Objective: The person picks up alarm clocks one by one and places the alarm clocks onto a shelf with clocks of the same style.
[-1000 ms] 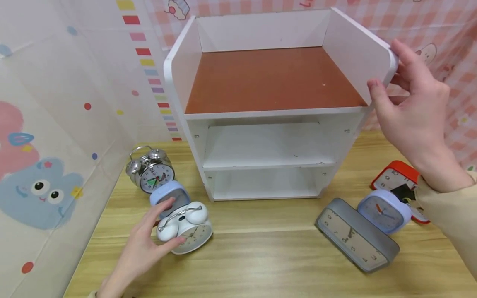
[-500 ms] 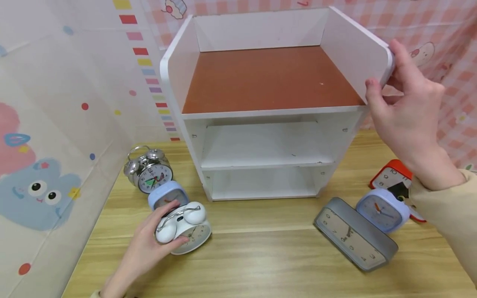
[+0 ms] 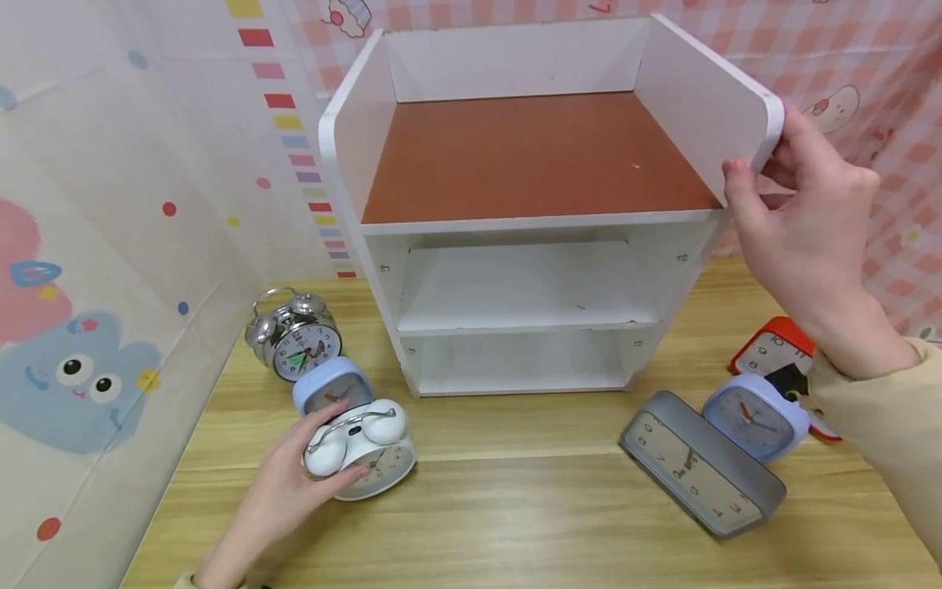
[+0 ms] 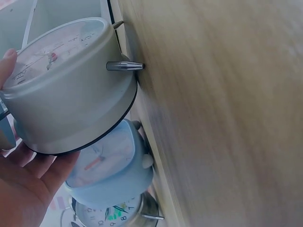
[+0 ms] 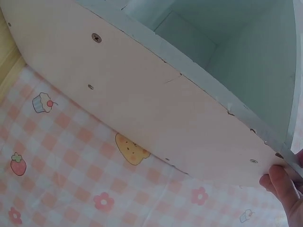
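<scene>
In the head view my left hand [image 3: 275,495] grips a white twin-bell alarm clock [image 3: 388,466] low over the table, with the thumb across its face and the fingers behind. The left wrist view shows the clock's round body [image 4: 71,109] and its metal feet between thumb and fingers. Right behind it stands a light-blue clock [image 3: 334,384], and farther back a silver twin-bell alarm clock [image 3: 305,348]. My right hand [image 3: 817,221] holds the front edge of the right side panel of a white shelf unit [image 3: 530,286], thumb inside and fingers outside.
To the right on the wooden table [image 3: 515,499] lie a grey rectangular clock [image 3: 695,470], a lavender clock [image 3: 758,417] and a red clock [image 3: 776,352], partly hidden by the sleeve. A checked cloth [image 5: 71,156] hangs behind the shelf unit.
The right index finger has slipped lower along the panel's edge. My left hand has closed a little more on the white alarm clock, which has shifted slightly left.
</scene>
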Demonstrator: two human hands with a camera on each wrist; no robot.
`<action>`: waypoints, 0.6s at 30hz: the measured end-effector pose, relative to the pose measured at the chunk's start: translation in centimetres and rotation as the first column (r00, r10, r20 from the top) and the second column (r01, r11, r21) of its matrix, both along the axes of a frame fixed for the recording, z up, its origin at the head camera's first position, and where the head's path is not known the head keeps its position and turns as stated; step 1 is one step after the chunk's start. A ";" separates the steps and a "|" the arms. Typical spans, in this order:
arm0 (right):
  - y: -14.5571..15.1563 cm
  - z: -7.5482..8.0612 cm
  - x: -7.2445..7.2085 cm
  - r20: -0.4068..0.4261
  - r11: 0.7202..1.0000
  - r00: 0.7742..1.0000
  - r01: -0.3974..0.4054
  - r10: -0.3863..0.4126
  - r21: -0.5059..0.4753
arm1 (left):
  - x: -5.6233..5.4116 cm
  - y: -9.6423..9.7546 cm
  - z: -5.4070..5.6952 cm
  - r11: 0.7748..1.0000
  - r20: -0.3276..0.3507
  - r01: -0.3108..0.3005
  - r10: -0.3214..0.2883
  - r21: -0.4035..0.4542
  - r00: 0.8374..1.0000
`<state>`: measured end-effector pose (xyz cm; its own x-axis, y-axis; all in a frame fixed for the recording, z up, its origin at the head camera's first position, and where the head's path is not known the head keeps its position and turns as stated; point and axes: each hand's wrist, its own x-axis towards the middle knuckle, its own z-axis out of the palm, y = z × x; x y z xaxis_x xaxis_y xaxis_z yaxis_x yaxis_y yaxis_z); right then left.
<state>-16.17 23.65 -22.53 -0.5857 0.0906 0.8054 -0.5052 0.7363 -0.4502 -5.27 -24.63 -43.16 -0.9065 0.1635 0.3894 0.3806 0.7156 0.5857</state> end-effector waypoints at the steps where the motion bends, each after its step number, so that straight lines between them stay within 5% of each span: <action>1: 0.0 0.0 0.0 0.003 1.000 1.000 -0.003 0.003 -0.006 | 0.0 0.0 0.0 1.000 -0.001 0.000 0.000 -0.003 1.000; 18: 0.1 -0.1 -0.4 0.045 0.999 0.998 -0.031 0.033 -0.029 | 0.4 0.1 0.1 0.999 0.043 -0.039 0.039 0.020 0.998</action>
